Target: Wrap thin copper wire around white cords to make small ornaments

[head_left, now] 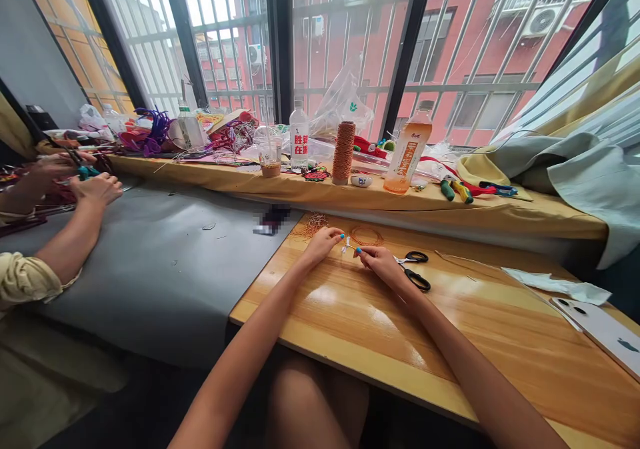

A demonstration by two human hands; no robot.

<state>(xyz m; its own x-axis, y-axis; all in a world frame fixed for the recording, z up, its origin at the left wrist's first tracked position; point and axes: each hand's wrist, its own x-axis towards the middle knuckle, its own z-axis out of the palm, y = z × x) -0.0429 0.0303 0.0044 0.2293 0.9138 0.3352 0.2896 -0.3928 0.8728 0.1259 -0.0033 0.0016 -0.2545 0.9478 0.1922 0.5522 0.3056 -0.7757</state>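
Forearms [257, 342], two, bare: nearest the camera, over the bench's front edge, a knee [297, 395] below.

Window [330, 42], dark-framed, barred: spans the room; red building outside.

Bench [450, 342], wood-grained, glossy: grey-covered surface [160, 269] adjoining at left, where a co-worker's hands [100, 189] hold a teal-handled tool [87, 171]. The slick top might let light parts slide.

Ledge [225, 177], cloth-covered, crowded: a bump could tip the amber bottle [407, 152], drink cup [271, 159] or cord spool [344, 152] standing near its edge, wetting or scattering the work.

Phone [600, 335], white: bench's right side, beside crumpled tissue [555, 283].

Hands, own, two: left hand [324, 243] and right hand [381, 262], each with fingertips pinched on a small white-and-orange piece, just above the bench.

Scissors [411, 274], black-handled: just beside the right hand; a wrist swing could catch them.

Wire coil [380, 239], thin, orange: behind the fingertips; a careless brush might tangle it with the loose strands [315, 224] at left.

White-and-orange piece [348, 242]: between both hands' fingertips, fine detail unreadable; too hard a pull or a slackened pinch could bend or drop it.
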